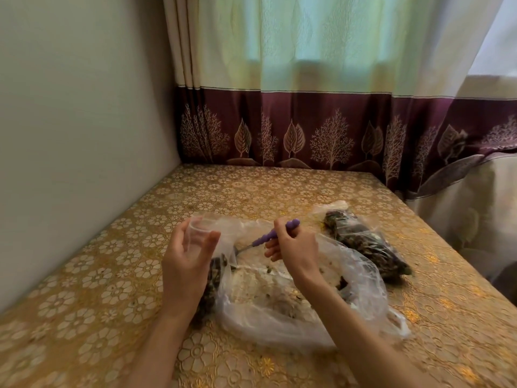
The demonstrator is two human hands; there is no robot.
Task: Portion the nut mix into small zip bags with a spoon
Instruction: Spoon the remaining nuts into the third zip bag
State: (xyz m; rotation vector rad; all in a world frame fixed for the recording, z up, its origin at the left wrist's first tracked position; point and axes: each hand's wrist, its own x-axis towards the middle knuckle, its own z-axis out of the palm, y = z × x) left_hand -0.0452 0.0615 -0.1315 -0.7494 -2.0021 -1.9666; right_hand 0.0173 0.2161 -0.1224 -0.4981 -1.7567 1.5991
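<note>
My left hand (188,254) holds the open mouth of a small clear zip bag (201,228) between thumb and fingers; dark nut mix sits in its lower part (214,278). My right hand (293,246) grips the purple handle of a spoon (270,235), whose metal bowl points down-left toward that bag's opening. Beneath both hands lies a large crumpled clear plastic bag (293,298) with nut crumbs and bits inside. The spoon's bowl is partly hidden by plastic.
A filled zip bag of dark nut mix (363,242) lies at the right on the gold flower-patterned tablecloth (84,275). A wall runs along the table's left side and curtains (307,121) hang behind it. The table's right edge drops off beside cloth-covered furniture.
</note>
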